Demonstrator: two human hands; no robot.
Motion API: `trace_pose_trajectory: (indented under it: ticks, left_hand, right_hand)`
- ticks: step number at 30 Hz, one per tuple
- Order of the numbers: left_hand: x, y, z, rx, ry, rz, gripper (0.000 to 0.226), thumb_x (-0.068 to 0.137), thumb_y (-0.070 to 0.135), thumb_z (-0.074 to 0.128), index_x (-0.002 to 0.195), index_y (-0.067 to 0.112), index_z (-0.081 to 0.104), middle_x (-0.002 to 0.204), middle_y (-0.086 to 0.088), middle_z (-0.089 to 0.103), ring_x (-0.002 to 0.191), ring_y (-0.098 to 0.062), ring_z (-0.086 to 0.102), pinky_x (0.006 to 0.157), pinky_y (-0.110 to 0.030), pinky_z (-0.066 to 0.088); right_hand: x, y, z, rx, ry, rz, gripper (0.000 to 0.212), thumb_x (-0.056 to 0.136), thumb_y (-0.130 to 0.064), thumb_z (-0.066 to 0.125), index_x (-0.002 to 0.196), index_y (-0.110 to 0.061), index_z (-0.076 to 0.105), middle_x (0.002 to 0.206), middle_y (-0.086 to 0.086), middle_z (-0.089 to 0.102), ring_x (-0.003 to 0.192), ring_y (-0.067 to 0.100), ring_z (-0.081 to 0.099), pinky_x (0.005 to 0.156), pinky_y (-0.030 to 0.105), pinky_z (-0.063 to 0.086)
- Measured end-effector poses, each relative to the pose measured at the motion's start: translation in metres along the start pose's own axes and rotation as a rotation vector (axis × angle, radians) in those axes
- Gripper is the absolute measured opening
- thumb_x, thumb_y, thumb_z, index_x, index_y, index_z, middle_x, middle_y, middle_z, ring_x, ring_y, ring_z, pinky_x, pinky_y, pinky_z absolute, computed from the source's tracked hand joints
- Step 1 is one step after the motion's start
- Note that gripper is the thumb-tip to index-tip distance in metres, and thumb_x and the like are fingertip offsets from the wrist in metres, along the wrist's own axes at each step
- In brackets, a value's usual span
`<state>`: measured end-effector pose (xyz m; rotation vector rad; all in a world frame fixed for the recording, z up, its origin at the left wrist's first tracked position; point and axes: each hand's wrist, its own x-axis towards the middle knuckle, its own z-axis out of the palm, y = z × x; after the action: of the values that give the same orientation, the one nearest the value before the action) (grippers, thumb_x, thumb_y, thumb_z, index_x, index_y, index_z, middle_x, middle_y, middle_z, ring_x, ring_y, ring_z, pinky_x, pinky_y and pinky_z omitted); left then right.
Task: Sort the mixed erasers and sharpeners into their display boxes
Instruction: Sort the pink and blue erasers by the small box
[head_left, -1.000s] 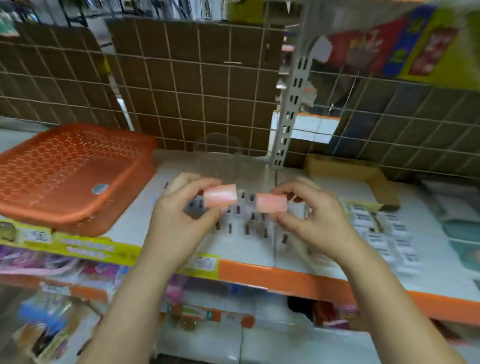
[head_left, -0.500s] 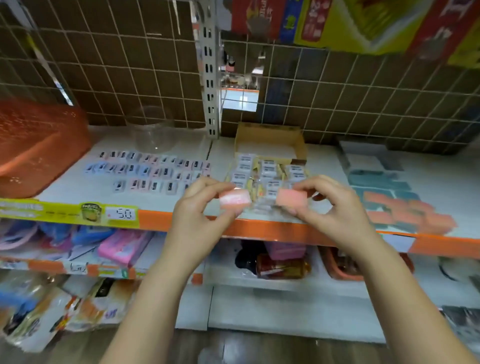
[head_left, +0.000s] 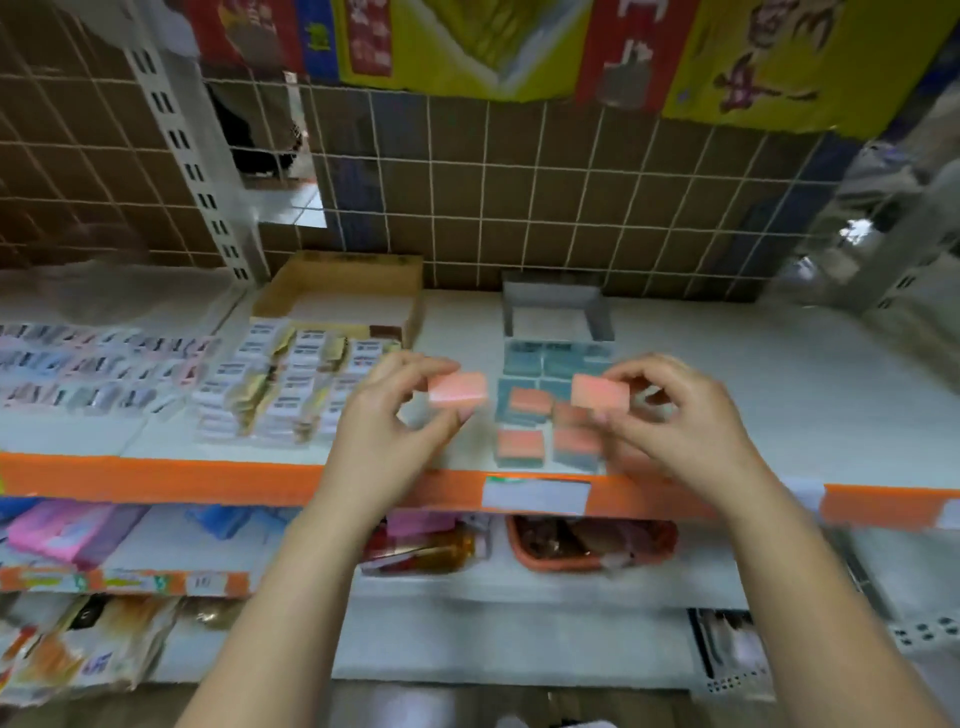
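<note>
My left hand (head_left: 387, 426) pinches a pink eraser (head_left: 458, 396) between thumb and fingers, held above the shelf front. My right hand (head_left: 680, 421) pinches a second pink eraser (head_left: 600, 392) the same way. Between and just beyond them, a group of orange-and-blue erasers (head_left: 524, 415) lies on the white shelf, in front of an open grey display box (head_left: 556, 306). To the left, white wrapped erasers (head_left: 291, 379) spill out of a brown cardboard box (head_left: 343, 283). Small sharpeners (head_left: 98, 371) lie in rows at the far left.
The shelf has an orange front edge (head_left: 208, 475) with a white label (head_left: 535, 493). Behind it stands a brown wire grid backing (head_left: 519, 182). A lower shelf holds an orange basket (head_left: 592, 545) and packaged goods.
The view has swung to the right along the shelf. Both hands, each still holding a pink eraser, have moved from in front of the sharpeners to in front of the orange-and-blue erasers.
</note>
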<state>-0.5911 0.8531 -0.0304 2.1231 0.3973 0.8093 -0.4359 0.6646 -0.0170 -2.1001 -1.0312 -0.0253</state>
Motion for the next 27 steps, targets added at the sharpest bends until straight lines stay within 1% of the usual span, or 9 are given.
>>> trace_pose_trajectory:
  ticks: [3,5,6,8,11,13,17,23,27]
  left_hand:
    - [0.029,0.000,0.046,0.060,0.002,-0.014,0.030,0.069,0.035,0.065,0.096,0.023,0.064,0.095,0.004,0.058,0.085,-0.001,0.049,0.076,-0.010,0.038]
    - [0.047,-0.002,0.070,0.096,-0.008,-0.064,0.026,0.073,0.017,0.072,0.098,0.017,0.066,0.096,0.000,0.058,0.084,-0.007,0.050,0.074,-0.007,0.036]
    - [0.054,-0.004,0.080,0.110,-0.011,-0.085,0.027,0.073,0.009,0.073,0.098,0.015,0.067,0.094,0.000,0.057,0.081,-0.005,0.050,0.071,-0.003,0.034]
    - [0.068,-0.006,0.094,0.152,-0.024,-0.136,0.027,0.073,0.004,0.072,0.098,0.014,0.067,0.091,0.003,0.054,0.078,0.000,0.048,0.065,-0.001,0.033]
    - [0.083,-0.014,0.103,0.227,-0.052,-0.221,0.029,0.075,0.005,0.070,0.103,0.011,0.066,0.097,0.000,0.056,0.085,-0.012,0.051,0.061,0.000,0.032]
    - [0.090,-0.019,0.105,0.256,-0.074,-0.259,0.030,0.077,0.006,0.070,0.106,0.011,0.065,0.103,-0.002,0.056,0.087,-0.012,0.050,0.060,-0.001,0.032]
    - [0.095,-0.024,0.106,0.298,-0.105,-0.261,0.031,0.077,0.010,0.070,0.107,0.014,0.065,0.105,0.000,0.058,0.092,-0.011,0.050,0.067,-0.015,0.031]
    - [0.098,-0.026,0.110,0.306,-0.152,-0.244,0.031,0.076,0.010,0.072,0.106,0.012,0.066,0.103,0.001,0.056,0.091,-0.011,0.049,0.062,-0.005,0.032]
    - [0.097,-0.032,0.112,0.303,-0.185,-0.292,0.035,0.075,0.012,0.074,0.109,0.010,0.065,0.101,0.002,0.055,0.095,-0.018,0.054,0.073,-0.016,0.034]
  right_hand:
    - [0.022,0.041,-0.019,-0.010,-0.043,0.041,0.030,0.066,-0.006,0.079,0.092,-0.014,0.067,0.089,-0.003,0.055,0.076,0.005,0.051,0.070,0.005,0.035]
    - [0.038,0.061,-0.023,-0.009,-0.058,0.077,0.027,0.068,-0.007,0.076,0.088,-0.020,0.065,0.090,-0.003,0.055,0.081,0.011,0.052,0.072,0.017,0.039]
    - [0.046,0.070,-0.024,-0.001,-0.074,0.102,0.025,0.070,-0.008,0.075,0.085,-0.024,0.062,0.091,-0.003,0.054,0.084,0.013,0.053,0.072,0.021,0.040]
    - [0.062,0.083,-0.023,-0.002,-0.133,0.150,0.022,0.072,-0.012,0.074,0.084,-0.025,0.061,0.091,-0.003,0.054,0.086,0.014,0.054,0.073,0.024,0.043]
    - [0.079,0.095,-0.014,-0.024,-0.202,0.170,0.020,0.075,-0.015,0.073,0.094,-0.016,0.066,0.094,0.000,0.055,0.087,0.017,0.055,0.079,0.033,0.048]
    - [0.084,0.098,-0.007,-0.009,-0.232,0.178,0.022,0.077,-0.015,0.071,0.099,-0.013,0.066,0.095,0.000,0.054,0.088,0.018,0.055,0.079,0.033,0.048]
    - [0.090,0.106,0.006,-0.004,-0.270,0.168,0.028,0.075,-0.011,0.072,0.103,-0.009,0.066,0.097,0.006,0.055,0.090,0.024,0.055,0.082,0.036,0.048]
    - [0.088,0.114,0.012,-0.018,-0.284,0.163,0.034,0.075,-0.013,0.073,0.108,-0.011,0.066,0.103,0.008,0.059,0.094,0.023,0.056,0.087,0.037,0.046]
    - [0.089,0.114,0.011,-0.029,-0.303,0.158,0.033,0.077,-0.014,0.071,0.110,-0.012,0.066,0.104,0.007,0.058,0.095,0.021,0.055,0.087,0.036,0.046]
